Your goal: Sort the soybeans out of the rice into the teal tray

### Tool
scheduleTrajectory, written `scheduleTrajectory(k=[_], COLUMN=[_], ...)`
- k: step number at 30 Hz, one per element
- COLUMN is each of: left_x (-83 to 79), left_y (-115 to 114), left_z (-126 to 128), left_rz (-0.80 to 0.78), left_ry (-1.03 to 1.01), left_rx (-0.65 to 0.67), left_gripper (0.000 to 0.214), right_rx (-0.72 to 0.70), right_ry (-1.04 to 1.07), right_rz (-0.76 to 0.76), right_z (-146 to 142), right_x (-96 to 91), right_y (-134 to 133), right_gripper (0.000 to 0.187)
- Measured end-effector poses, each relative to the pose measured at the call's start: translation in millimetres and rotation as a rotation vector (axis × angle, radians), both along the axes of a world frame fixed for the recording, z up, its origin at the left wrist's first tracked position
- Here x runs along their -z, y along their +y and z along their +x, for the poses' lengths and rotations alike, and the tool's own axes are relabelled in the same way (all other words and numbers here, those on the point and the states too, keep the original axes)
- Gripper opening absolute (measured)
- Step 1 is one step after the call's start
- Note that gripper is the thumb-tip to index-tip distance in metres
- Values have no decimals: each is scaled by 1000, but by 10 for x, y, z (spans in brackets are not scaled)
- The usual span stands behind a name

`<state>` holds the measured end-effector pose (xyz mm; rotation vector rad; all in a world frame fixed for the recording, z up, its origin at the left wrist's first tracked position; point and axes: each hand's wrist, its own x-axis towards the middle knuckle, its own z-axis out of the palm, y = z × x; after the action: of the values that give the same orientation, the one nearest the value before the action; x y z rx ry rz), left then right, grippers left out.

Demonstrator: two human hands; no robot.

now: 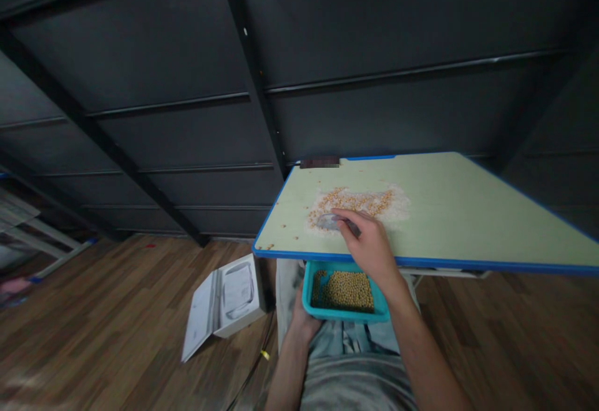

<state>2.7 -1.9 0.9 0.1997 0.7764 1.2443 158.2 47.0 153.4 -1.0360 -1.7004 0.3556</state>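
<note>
My right hand [367, 239] is over the table, its fingers closed on a grey, rounded, spoon-like utensil [327, 221]. Its exact kind is hard to make out. The utensil rests at the near left side of a patch of white powder [400, 202] with yellow beans [346, 199] scattered through it. Below the table's front edge, my left hand [304, 314] grips the left side of a teal plastic basket [309, 295], its fingers mostly hidden under it. Many yellow beans [349, 290] lie in the basket, which is over my lap.
The pale green table [468, 211] has a blue edge and a few stray beans at its left. A dark object [319, 163] sits at its back edge. On the wooden floor are an open white box [238, 292] and a black cable [253, 367]. A dark panelled wall [374, 24] stands behind.
</note>
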Motion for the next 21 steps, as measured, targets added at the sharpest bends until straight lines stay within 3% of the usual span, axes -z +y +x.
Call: scheduleTrajectory(k=[21], left_x=[-135], left_y=[-19], left_z=[24], left_rz=[25], left_ry=[21], left_rx=[-16], left_gripper=[29], right_rx=[-207], right_ry=[-2], right_rz=[-11], right_z=[11], right_x=[-27], right_y=[-48], right_gripper=[29])
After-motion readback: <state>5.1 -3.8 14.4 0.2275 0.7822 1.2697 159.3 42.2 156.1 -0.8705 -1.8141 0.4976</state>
